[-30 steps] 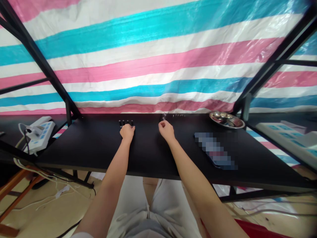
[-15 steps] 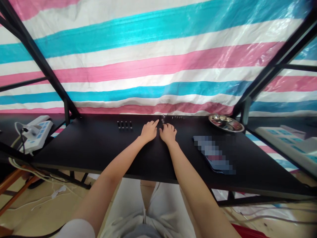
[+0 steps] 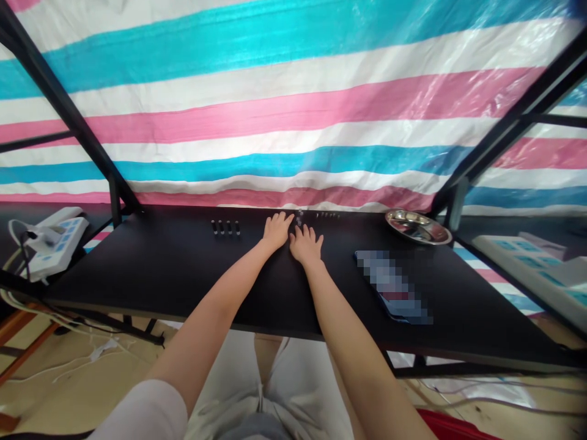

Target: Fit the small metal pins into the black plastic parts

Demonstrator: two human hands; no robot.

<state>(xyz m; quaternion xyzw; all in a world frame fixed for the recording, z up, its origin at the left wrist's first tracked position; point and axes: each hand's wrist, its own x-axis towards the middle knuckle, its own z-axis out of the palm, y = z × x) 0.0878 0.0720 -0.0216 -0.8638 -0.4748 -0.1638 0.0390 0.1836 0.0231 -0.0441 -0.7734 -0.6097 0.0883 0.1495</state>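
Note:
On the black table (image 3: 174, 269), my left hand (image 3: 276, 232) lies palm down, its fingers apart and the index finger stretched towards a small cluster of shiny pieces (image 3: 299, 216). My right hand (image 3: 306, 245) rests just in front of that cluster, fingers spread and nothing visible in them. The pieces are too small to name. To the left stand several short black cylinders (image 3: 226, 228) with pale ends, lined up in a row. Right of the cluster runs a row of tiny metal pieces (image 3: 328, 215) near the back edge.
A round steel plate (image 3: 418, 227) sits at the back right. Nearer me lies a flat blue item (image 3: 392, 287), its surface blurred out. White power strips (image 3: 59, 244) are at the far left and far right. Black frame bars flank the table; a striped sheet (image 3: 275, 134) hangs behind.
My right hand has spread its fingers and shifted slightly left. My left hand has moved slightly forward. The camera view has shifted a little; the rows of small pieces look the same.

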